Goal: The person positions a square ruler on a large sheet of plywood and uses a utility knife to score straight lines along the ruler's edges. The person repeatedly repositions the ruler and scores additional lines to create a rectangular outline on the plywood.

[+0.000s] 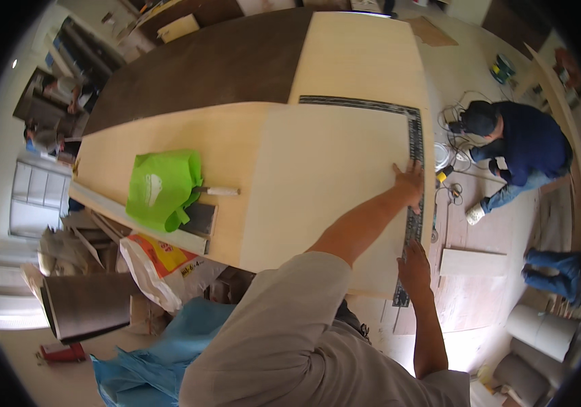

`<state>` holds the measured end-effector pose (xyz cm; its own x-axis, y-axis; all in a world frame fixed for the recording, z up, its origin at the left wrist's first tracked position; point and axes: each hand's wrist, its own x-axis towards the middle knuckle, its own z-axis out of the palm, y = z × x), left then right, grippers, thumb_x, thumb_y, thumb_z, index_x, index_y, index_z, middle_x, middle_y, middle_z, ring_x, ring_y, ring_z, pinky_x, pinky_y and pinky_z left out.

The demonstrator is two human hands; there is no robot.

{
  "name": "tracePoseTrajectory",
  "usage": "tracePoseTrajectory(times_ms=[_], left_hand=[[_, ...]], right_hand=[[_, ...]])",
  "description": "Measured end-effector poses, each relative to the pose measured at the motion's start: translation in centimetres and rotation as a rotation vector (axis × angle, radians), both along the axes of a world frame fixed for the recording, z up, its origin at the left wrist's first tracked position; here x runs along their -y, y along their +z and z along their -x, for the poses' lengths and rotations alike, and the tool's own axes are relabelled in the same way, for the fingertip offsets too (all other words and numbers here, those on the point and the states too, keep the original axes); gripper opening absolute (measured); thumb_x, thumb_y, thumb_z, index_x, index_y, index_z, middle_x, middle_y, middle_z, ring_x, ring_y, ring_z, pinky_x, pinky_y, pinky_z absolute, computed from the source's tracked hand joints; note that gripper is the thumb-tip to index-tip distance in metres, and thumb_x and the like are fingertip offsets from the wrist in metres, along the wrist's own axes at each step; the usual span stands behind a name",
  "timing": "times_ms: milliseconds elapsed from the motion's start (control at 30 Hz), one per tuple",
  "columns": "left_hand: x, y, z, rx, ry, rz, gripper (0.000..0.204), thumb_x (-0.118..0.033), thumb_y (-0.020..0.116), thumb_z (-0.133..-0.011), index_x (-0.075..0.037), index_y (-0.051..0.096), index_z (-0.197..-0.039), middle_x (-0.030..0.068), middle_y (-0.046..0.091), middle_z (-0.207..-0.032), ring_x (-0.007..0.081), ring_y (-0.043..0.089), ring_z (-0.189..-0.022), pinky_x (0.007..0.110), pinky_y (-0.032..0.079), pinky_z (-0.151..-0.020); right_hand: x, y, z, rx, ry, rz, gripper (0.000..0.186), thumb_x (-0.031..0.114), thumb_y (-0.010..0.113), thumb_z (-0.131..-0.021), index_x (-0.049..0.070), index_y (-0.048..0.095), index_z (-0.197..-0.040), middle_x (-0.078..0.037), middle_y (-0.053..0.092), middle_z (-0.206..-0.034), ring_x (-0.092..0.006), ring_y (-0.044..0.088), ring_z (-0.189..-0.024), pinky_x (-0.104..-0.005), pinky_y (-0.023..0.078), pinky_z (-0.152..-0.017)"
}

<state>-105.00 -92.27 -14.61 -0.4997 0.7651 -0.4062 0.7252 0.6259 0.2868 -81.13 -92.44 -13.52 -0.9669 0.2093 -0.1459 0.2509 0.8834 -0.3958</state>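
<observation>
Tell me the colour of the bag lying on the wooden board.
Bright green bag with a pale printed mark; the head view shows it clearly.

Two hands (409, 182) (414, 266), one framing square (414, 146), one green bag (162, 186), two co-workers (517, 146) (565, 271).

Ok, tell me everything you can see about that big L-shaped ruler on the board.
The L-shaped ruler is a dark, flat framing square, seemingly metal, with pale graduations. It lies flat on the light wooden board: its short arm runs along the board's far edge, its long arm down the right edge, past the near corner. The left hand presses on the long arm midway; the right hand rests on it nearer the person.
</observation>
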Motion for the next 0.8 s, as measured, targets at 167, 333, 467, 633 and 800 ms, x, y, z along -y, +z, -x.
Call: tracePoseTrajectory(times_ms=[167,333,467,633,800], left_hand=[[-1.0,-1.2,-0.8,0.066,-0.014,-0.166,0.127,-0.047,0.092,-0.054,-0.011,0.025,-0.155,0.0184,0.011,-0.163,0.0354,0.008,-0.15,0.076,0.015,-0.108],[1.5,-4.4,-2.8,-0.152,0.095,-0.34,0.099,-0.041,0.083,-0.069,-0.008,0.036,-0.15,0.0225,0.016,-0.16,0.0369,0.011,-0.15,0.071,0.012,-0.113],[11.3,-3.4,-5.7,0.048,0.267,-0.697,0.072,-0.033,0.072,-0.082,-0.007,0.044,-0.144,0.0221,0.022,-0.158,0.038,0.019,-0.147,0.061,0.018,-0.116],[33.2,-5.2,-0.8,-0.309,1.015,-0.75,0.03,-0.014,0.057,-0.092,-0.005,0.062,-0.121,0.0194,0.059,-0.123,0.0351,0.05,-0.123,0.044,0.043,-0.103],[47.4,-1.3,2.3,-0.53,0.955,-0.197,0.042,-0.007,0.053,-0.09,-0.014,0.058,-0.132,0.0091,0.048,-0.143,0.0349,0.042,-0.132,0.051,0.041,-0.104]], right_hand=[[-0.9,-0.4,0.0,0.112,-0.017,-0.077,0.046,0.021,0.067,-0.086,-0.007,0.058,-0.121,-0.028,0.054,-0.133,-0.0404,0.05,-0.126,-0.0448,0.04,-0.108],[-1.1,1.4,1.9,0.17,0.15,-0.121,0.042,0.021,0.07,-0.083,-0.009,0.065,-0.111,-0.031,0.056,-0.13,-0.0429,0.055,-0.121,-0.0455,0.043,-0.104],[-2.6,0.9,1.0,0.174,0.177,-0.119,0.042,0.021,0.069,-0.083,-0.01,0.065,-0.112,-0.032,0.055,-0.131,-0.0435,0.056,-0.12,-0.0453,0.043,-0.105],[-2.8,1.0,1.0,0.196,0.176,-0.115,0.046,0.024,0.068,-0.085,-0.009,0.063,-0.116,-0.03,0.054,-0.134,-0.041,0.052,-0.126,-0.0455,0.041,-0.107],[-3.1,0.6,0.9,0.208,0.221,-0.139,0.046,0.024,0.068,-0.085,-0.009,0.063,-0.117,-0.03,0.054,-0.133,-0.0422,0.053,-0.125,-0.0455,0.041,-0.107]])
